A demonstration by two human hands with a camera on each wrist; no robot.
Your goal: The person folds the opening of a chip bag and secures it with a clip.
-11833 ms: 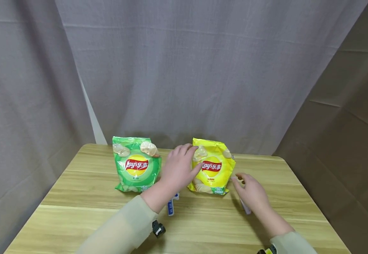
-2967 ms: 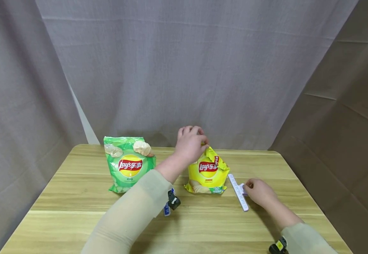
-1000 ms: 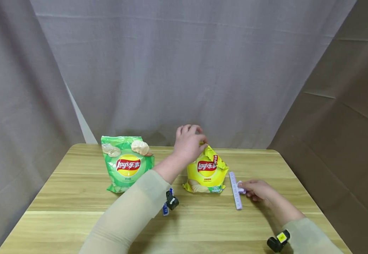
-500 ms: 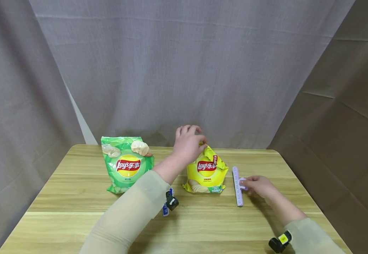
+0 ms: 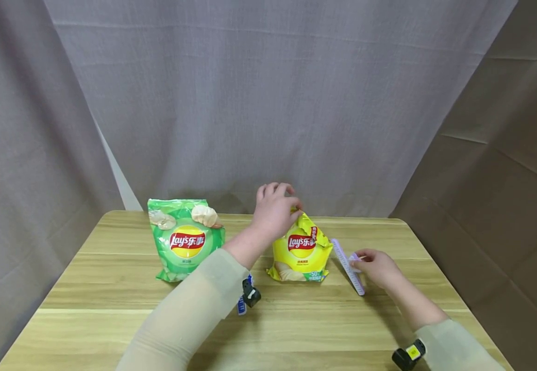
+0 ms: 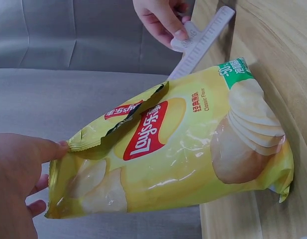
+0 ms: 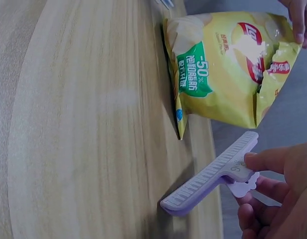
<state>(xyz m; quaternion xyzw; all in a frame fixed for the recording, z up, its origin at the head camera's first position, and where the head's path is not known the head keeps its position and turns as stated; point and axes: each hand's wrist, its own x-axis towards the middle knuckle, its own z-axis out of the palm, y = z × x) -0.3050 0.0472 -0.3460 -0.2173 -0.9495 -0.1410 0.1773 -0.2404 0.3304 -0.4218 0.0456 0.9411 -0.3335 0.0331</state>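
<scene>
My left hand [image 5: 275,211] pinches the top of a yellow chip bag [image 5: 302,252], which stands on the table with its upper right corner folded down over the front. In the left wrist view the thumb presses that folded flap [image 6: 118,117]. To the right of the bag, my right hand [image 5: 377,267] holds a long lilac bag clip [image 7: 210,174] by its handle, thumb on one side and fingers on the other. The clip slants, its far end close to the bag's right edge. Its jaws look closed with nothing between them.
A green chip bag [image 5: 187,242] stands upright at the left of the wooden table [image 5: 305,330]. A blue and white clip [image 5: 241,306] lies partly hidden under my left forearm. Grey curtains [image 5: 268,103] hang behind the table, and a brown cloth wall [image 5: 505,206] is at the right.
The yellow bag's corner got folded down and my left hand moved to its top. My right hand picked up the lilac clip from the table and turned its far end toward the bag.
</scene>
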